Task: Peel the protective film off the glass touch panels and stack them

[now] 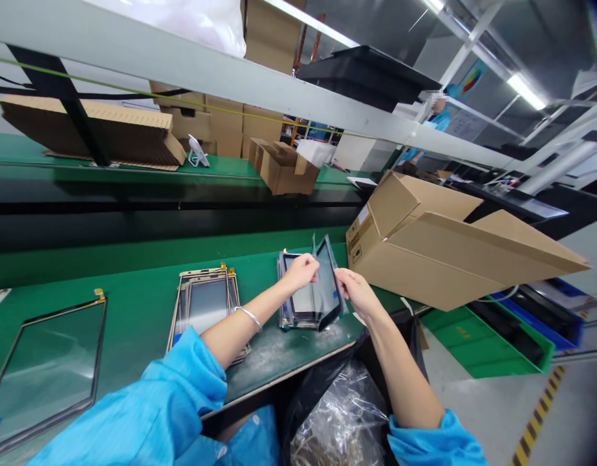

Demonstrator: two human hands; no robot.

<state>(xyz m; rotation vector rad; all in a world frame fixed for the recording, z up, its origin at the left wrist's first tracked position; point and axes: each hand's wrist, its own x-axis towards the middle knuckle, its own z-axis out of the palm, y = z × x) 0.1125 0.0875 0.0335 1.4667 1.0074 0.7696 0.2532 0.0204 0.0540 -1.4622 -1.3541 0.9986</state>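
Note:
My right hand (pixel 359 292) is closed on the right edge of a black-framed glass touch panel (pixel 331 312), which is tilted up over a stack. In front of the panel my left hand (pixel 302 272) is closed, pinching a clear film (pixel 314 246) that stands partly away from the glass. Beneath lies a stack of similar panels (pixel 291 320) on the green table. Left of it, partly behind my left forearm, is a second stack of framed panels (pixel 206 294) with gold connector tabs. A larger glass panel (pixel 50 362) lies flat at the far left.
A large open cardboard box (pixel 414 259) stands at the right end of the green table (pixel 259 272). Below the front edge is a black bag (pixel 344 414) of crumpled clear film. Green (pixel 477 343) and blue (pixel 570 333) bins are at right. A small carton (pixel 288 171) sits on the shelf behind.

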